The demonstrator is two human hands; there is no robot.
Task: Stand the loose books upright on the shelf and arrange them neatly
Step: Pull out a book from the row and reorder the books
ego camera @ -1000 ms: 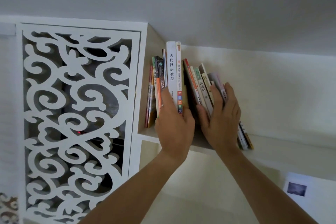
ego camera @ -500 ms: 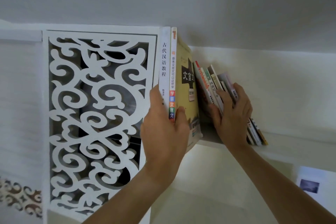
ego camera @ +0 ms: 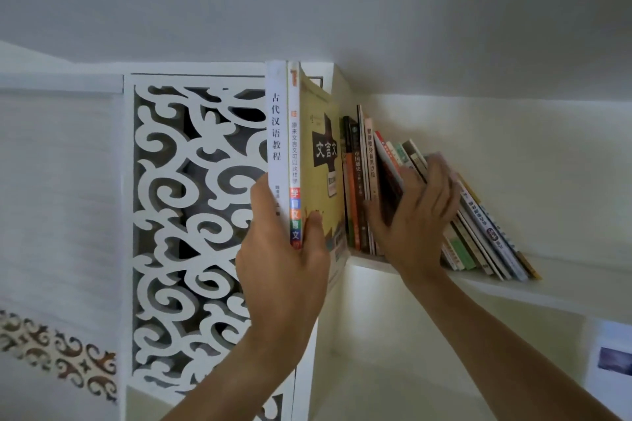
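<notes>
The left hand (ego camera: 280, 270) is gripping two tall books (ego camera: 289, 147) upright, thumb and fingers closed around their lower spines, just in front of the shelf (ego camera: 513, 287). To their right, the right hand (ego camera: 415, 215) is pressing flat, fingers spread, against the leaning books (ego camera: 485, 225) standing there.

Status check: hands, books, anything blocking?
Left hand grips two tall books, held off the shelf. Right hand braces leaning books. Nothing blocking.

leaning books (ego camera: 485, 229) — partly behind right hand (ego camera: 415, 215)
</notes>
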